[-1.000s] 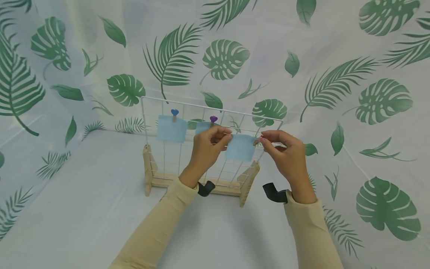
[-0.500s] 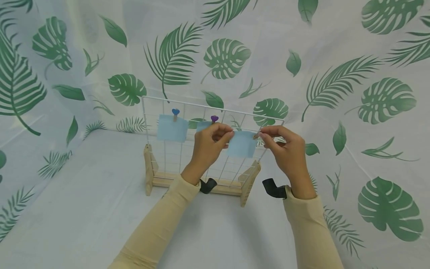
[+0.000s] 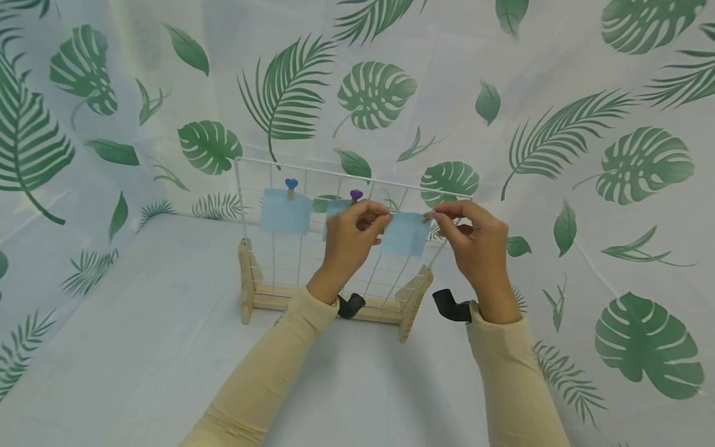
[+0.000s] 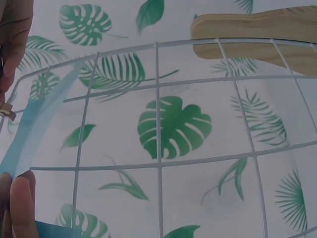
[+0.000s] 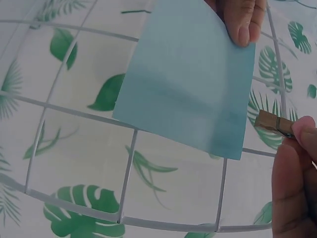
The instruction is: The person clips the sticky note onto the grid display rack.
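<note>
Between thumb and fingers, my left hand [image 3: 350, 243] pinches the upper left corner of a light blue paper square [image 3: 405, 234] in front of a white wire grid [image 4: 159, 124]. My right hand [image 3: 476, 251] pinches a small wooden clothespin [image 5: 270, 121] at the paper's upper right corner. In the right wrist view the clothespin's tip points at the paper's edge with a narrow gap between them. Two more blue squares hang on the grid: the left one [image 3: 286, 212] under a blue heart clothespin [image 3: 291, 185], the other, partly hidden by my left hand, under a purple heart clothespin [image 3: 356, 195].
Wooden feet [image 3: 414, 304] and a wooden base bar [image 3: 375, 315] hold the grid upright on a white surface [image 3: 139, 323]. A leaf-printed sheet [image 3: 447, 56] rises behind and to the right. Each wrist carries a black mount [image 3: 451, 306].
Both hands have risen slightly with the paper and the clothespin, and the paper has shifted a little right. The grid and the two clipped squares stay put.
</note>
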The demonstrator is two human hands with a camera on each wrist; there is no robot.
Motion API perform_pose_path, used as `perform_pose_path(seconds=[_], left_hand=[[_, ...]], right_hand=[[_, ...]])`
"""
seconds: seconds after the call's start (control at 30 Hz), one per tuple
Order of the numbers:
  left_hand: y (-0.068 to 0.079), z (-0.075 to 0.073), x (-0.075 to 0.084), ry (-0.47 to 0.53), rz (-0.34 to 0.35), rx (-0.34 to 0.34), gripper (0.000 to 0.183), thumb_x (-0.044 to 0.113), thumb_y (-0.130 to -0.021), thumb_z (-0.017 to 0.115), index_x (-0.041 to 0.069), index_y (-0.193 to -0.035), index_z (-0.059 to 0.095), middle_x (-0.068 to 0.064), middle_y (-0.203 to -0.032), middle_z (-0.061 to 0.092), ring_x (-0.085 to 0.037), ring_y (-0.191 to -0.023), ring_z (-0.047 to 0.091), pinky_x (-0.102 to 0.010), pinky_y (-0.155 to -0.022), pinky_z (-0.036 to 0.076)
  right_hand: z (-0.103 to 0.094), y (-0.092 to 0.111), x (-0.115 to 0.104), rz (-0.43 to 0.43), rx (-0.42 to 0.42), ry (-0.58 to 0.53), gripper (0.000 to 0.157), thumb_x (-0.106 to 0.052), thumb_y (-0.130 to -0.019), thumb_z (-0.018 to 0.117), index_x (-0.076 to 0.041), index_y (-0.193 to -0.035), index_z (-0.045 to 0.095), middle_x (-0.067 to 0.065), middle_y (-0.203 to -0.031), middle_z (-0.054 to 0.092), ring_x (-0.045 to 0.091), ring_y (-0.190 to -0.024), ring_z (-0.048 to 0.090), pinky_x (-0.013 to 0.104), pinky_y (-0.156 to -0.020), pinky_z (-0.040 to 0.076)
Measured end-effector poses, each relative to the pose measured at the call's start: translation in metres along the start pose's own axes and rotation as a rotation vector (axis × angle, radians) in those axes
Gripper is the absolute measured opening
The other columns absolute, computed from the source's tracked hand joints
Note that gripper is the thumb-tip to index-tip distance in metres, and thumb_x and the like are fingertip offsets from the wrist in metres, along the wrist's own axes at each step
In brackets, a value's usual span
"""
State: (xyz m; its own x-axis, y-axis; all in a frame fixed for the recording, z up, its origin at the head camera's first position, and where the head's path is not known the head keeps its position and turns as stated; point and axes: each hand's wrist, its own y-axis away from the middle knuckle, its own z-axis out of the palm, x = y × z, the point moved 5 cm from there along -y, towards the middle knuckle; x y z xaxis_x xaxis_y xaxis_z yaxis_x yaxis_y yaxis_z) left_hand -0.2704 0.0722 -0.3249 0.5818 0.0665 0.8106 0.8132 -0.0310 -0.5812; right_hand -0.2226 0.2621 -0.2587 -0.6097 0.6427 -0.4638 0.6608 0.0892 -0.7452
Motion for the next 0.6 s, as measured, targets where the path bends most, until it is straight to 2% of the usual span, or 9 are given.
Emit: perform_pose_path(seconds=[0.07,0.13,0.3,0.37,0.6], left_hand=[[0.0,0.0,0.0,-0.014,-0.002,0.01,0.009,0.009,-0.102,0.077,0.0,-0.105,0.077,-0.014,-0.093,0.079,-0.025,-0.074,0.075,-0.024,-0.066,0.064],[0.001,0.001,0.0,-0.023,-0.001,0.02,0.009,0.009,-0.102,0.076,0.0,-0.105,0.077,-0.014,-0.093,0.079,-0.025,-0.074,0.075,-0.024,-0.066,0.063],[0.001,0.001,0.001,-0.05,0.013,0.052,0.008,0.008,-0.102,0.077,0.0,-0.104,0.077,-0.013,-0.091,0.079,-0.025,-0.074,0.076,-0.023,-0.064,0.063],[0.002,0.001,0.001,-0.061,0.021,0.066,0.008,0.008,-0.101,0.077,0.0,-0.104,0.077,-0.014,-0.089,0.078,-0.025,-0.073,0.076,-0.023,-0.063,0.062],[0.002,0.005,0.002,-0.095,0.045,0.097,0.009,0.009,-0.101,0.077,0.0,-0.103,0.078,-0.014,-0.091,0.078,-0.028,-0.077,0.077,-0.021,-0.062,0.061]], right_hand=[[0.0,-0.001,0.0,-0.024,0.036,0.011,0.003,0.01,-0.097,0.075,0.01,-0.099,0.077,0.022,-0.095,0.078,-0.01,-0.082,0.059,0.004,-0.071,0.05],[0.002,-0.002,0.0,-0.04,0.054,0.033,0.003,0.009,-0.096,0.076,0.009,-0.099,0.078,0.021,-0.094,0.078,-0.004,-0.081,0.063,0.004,-0.072,0.05],[0.01,-0.006,-0.002,-0.066,0.045,0.09,0.005,0.005,-0.097,0.078,0.009,-0.099,0.079,0.022,-0.095,0.079,0.029,-0.082,0.074,0.002,-0.075,0.047],[0.013,-0.008,-0.002,-0.069,0.024,0.105,0.006,0.005,-0.096,0.078,0.01,-0.1,0.079,0.022,-0.096,0.079,0.037,-0.084,0.076,0.0,-0.075,0.045],[0.023,-0.012,-0.005,-0.091,-0.027,0.177,0.005,0.007,-0.098,0.076,0.009,-0.101,0.079,0.021,-0.094,0.08,0.037,-0.082,0.077,-0.003,-0.074,0.039]])
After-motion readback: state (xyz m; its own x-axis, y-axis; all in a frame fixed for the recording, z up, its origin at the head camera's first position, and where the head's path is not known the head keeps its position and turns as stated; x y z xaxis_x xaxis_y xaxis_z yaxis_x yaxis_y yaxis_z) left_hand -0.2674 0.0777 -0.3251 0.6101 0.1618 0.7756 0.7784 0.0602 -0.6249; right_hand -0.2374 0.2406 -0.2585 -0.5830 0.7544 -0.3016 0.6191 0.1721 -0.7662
